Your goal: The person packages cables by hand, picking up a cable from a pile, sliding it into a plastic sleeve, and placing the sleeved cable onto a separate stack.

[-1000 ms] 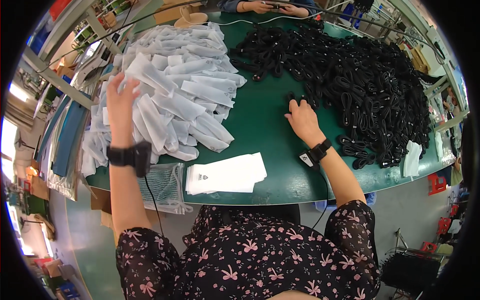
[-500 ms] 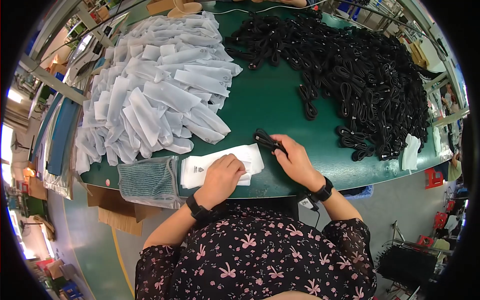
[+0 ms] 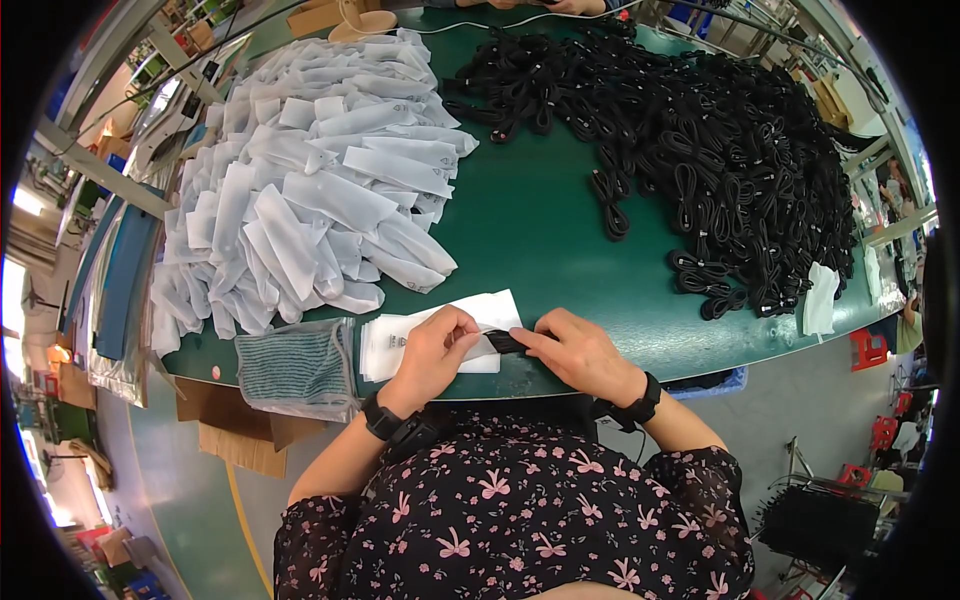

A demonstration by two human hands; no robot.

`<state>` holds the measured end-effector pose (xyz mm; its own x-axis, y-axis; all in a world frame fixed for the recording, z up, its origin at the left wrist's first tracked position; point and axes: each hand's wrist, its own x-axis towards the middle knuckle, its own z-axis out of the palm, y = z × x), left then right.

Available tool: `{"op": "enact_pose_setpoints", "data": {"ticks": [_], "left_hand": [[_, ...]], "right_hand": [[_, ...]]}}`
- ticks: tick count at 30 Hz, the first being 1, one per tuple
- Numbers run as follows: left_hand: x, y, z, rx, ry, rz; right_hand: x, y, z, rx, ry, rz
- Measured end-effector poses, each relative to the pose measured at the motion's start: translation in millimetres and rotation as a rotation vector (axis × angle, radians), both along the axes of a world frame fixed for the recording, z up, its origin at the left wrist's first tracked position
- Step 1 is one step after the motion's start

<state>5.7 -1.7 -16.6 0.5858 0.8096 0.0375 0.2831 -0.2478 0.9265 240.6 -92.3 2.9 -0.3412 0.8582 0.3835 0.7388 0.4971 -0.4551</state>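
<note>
My left hand [image 3: 432, 357] is closed, thumb against fingers, on the edge of a white bag at the stack of flat white bags [image 3: 498, 307] by the table's near edge. My right hand [image 3: 582, 352] grips a coiled black cable [image 3: 506, 342], whose left end meets the bag's edge beside my left fingers. How far the cable reaches into the bag is hard to see. Ahead on the left lies a large heap of filled, frosted white bags [image 3: 335, 200]. A broad heap of bundled black cables [image 3: 720, 180] covers the right side.
The green table [image 3: 530, 220] has a curved near edge close to my body. Left of the stack, a clear plastic bag with striped cloth [image 3: 295, 365] overhangs that edge, above an open cardboard box [image 3: 240, 435]. Another person's hands [image 3: 580, 6] show at the far edge.
My right hand has brought the black cable left and nearer, down to the stack. My left hand has shifted slightly and now pinches the bag's edge beside the cable.
</note>
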Motion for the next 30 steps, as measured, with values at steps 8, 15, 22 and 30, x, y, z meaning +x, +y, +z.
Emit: {"op": "enact_pose_setpoints", "data": {"ticks": [8, 15, 22, 30], "left_hand": [[5.6, 1.2, 17.1, 0.454, -0.064, -0.189], [8.8, 17.5, 33.8, 0.302, -0.034, -0.078], [8.2, 40.2, 42.9, -0.043, -0.18, -0.134], [20.2, 46.1, 59.0, -0.241, -0.364, -0.143]], "right_hand": [[-7.5, 5.6, -13.7, -0.426, 0.456, -0.08], [-18.8, 19.5, 7.7, -0.107, 0.346, 0.007], [-21.8, 41.5, 4.9, 0.02, 0.793, 0.089], [-25.2, 51.7, 36.1, 0.029, 0.558, 0.03]]}}
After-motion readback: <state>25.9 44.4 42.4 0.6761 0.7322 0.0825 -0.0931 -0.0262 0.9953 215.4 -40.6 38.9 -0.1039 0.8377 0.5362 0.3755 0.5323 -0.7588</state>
